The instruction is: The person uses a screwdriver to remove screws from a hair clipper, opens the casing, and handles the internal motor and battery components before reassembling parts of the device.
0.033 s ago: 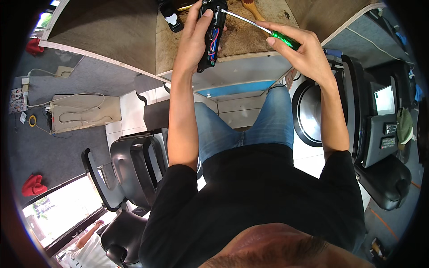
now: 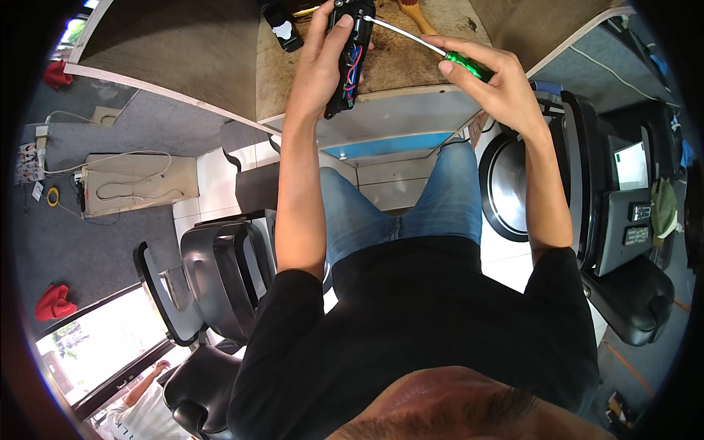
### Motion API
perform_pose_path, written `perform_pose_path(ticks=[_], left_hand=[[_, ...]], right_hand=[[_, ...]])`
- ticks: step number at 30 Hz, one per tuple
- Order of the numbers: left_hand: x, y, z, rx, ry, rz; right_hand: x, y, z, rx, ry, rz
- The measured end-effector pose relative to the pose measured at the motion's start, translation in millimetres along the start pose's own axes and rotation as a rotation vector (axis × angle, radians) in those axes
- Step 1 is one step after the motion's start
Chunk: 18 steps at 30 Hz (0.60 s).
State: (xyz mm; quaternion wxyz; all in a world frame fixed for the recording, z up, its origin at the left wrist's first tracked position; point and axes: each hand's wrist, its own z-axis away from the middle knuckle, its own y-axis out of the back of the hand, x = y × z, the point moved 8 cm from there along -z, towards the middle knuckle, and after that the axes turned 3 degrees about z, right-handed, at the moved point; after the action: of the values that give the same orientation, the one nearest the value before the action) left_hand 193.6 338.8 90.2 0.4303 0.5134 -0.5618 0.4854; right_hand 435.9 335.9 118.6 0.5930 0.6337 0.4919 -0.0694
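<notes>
An opened black handheld device (image 2: 334,102), shaped like a hair clipper, is held over the front of the wooden shelf. Red and blue wires lie exposed inside its casing. My left hand (image 2: 313,81) is closed around it, thumb on top; its fingers are partly hidden. In my right hand (image 2: 507,86) is a screwdriver (image 2: 469,67) with a green handle, gripped between thumb and fingers. Its long metal shaft slants left, and the tip meets the upper part of the device. Whether the tip sits in a screw is too small to tell.
On the shelf (image 2: 396,79) are a black case-like part (image 2: 282,28) and a wooden-handled brush (image 2: 416,16). Wooden side panels flank it. Black padded chairs (image 2: 220,271) stand at the left and right. A person's arm (image 2: 147,383) shows at the lower left.
</notes>
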Motion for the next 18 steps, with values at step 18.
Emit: perform_pose_path(ticks=[18], left_hand=[[-0.6,-2.0,2.2,0.014,-0.008,-0.049]], right_hand=[[20.4,-8.1,-4.0,-0.047,0.005,-0.203]])
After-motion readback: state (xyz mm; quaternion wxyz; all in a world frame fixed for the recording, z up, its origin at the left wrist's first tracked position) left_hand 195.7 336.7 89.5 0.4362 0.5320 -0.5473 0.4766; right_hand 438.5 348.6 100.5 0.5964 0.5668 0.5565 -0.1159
